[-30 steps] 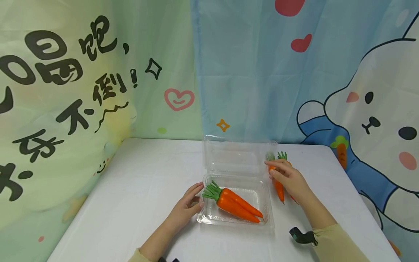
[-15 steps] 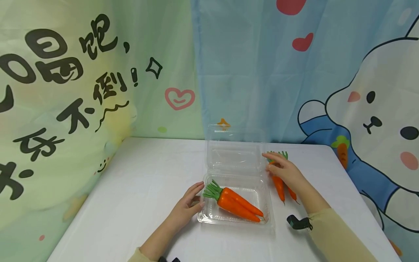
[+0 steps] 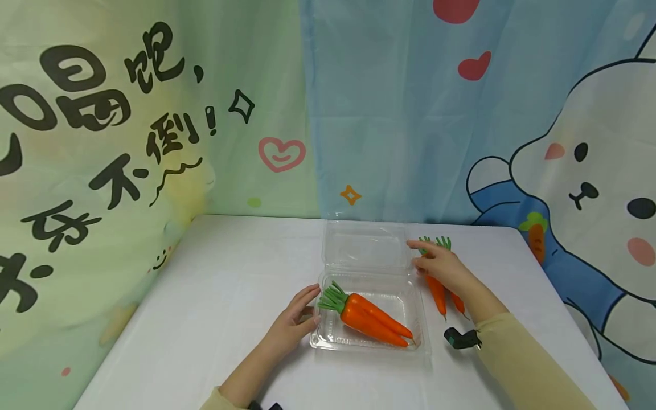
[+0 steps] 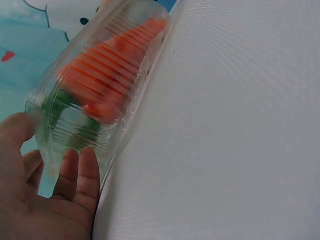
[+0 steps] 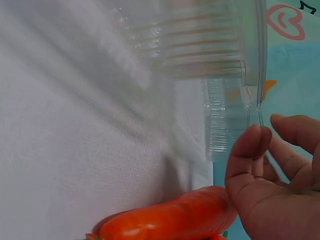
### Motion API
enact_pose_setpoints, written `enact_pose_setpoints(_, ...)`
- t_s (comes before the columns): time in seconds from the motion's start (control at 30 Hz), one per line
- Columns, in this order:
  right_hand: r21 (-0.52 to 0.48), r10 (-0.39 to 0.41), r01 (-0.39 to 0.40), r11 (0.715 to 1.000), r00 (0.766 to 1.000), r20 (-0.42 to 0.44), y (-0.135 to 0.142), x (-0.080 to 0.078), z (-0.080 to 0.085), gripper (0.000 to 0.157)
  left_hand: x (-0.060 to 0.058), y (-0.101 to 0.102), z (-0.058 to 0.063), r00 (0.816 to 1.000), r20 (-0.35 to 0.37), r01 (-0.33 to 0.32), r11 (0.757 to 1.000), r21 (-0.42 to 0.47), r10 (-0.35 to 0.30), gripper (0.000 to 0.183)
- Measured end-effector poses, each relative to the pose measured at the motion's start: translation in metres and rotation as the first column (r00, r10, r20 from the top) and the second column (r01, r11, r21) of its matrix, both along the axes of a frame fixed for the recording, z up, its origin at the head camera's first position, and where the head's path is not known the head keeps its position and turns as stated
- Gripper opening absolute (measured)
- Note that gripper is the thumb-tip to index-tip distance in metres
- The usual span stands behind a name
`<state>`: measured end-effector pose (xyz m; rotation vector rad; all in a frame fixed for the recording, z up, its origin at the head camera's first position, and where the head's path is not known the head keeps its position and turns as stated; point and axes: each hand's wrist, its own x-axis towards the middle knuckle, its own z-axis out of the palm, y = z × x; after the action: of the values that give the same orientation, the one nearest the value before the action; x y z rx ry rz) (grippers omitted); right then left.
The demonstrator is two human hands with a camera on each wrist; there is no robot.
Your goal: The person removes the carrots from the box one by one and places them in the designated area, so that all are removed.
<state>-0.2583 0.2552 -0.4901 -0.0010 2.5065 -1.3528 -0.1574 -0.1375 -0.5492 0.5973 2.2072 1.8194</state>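
A clear plastic clamshell container [image 3: 353, 346] lies on the white table with its lid [image 3: 366, 242] swung back. Inside rest two carrots [image 3: 369, 320], their green tops to the left. My left hand [image 3: 289, 324] touches the container's left side with relaxed fingers; the left wrist view shows fingers [image 4: 87, 172] against the ribbed wall. My right hand [image 3: 443, 265] hovers beside the lid's right edge, fingers loosely bent, partly covering two more carrots [image 3: 435, 293] on the table. In the right wrist view, its fingertips lie close to the lid; contact there cannot be told.
The white table [image 3: 230, 273] stretches around the container. Behind it hangs a printed cloth backdrop [image 3: 369, 114] with hearts and a white cartoon animal. A black strap piece [image 3: 461, 339] sits at the right sleeve.
The lid rose at its far edge half a second ago and is lower now, with its right edge farther left, off the carrot tops. My right hand has shifted slightly left; my left hand stays put.
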Motion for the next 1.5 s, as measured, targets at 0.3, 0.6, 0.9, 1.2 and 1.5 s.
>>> enact_pose_setpoints(0.3, 0.042, 0.007, -0.008, 0.999, 1.0, 0.029, -0.004, -0.006, -0.004, 0.055, 0.0, -0.001, -0.002, 1.0, -0.019, 0.012, 1.0, 0.015, -0.012, 0.062)
enact_pose_setpoints(0.6, 0.068, 0.034, -0.037, 0.997, 0.998, 0.044, -0.007, -0.007, 0.004, 0.054, 0.0, -0.001, 0.0, 0.999, -0.029, 0.016, 0.999, 0.028, -0.015, 0.062)
enact_pose_setpoints(0.9, 0.226, 0.135, -0.114, 0.968, 0.988, -0.081, -0.017, -0.002, 0.03, 0.053, 0.0, -0.001, 0.001, 1.0, -0.018, 0.011, 1.0, 0.018, -0.01, 0.062)
enact_pose_setpoints(1.2, 0.21, 0.39, -0.375, 0.903, 0.92, -0.037, -0.058, 0.029, 0.065, 0.053, 0.001, -0.002, 0.001, 1.0, -0.015, 0.004, 1.0, 0.021, -0.004, 0.062)
enact_pose_setpoints(1.5, 0.211, 0.523, -0.514, 0.832, 0.852, 0.013, -0.094, 0.053, 0.061, 0.053, 0.0, -0.001, 0.0, 1.0, -0.001, 0.009, 0.999, 0.045, -0.009, 0.062)
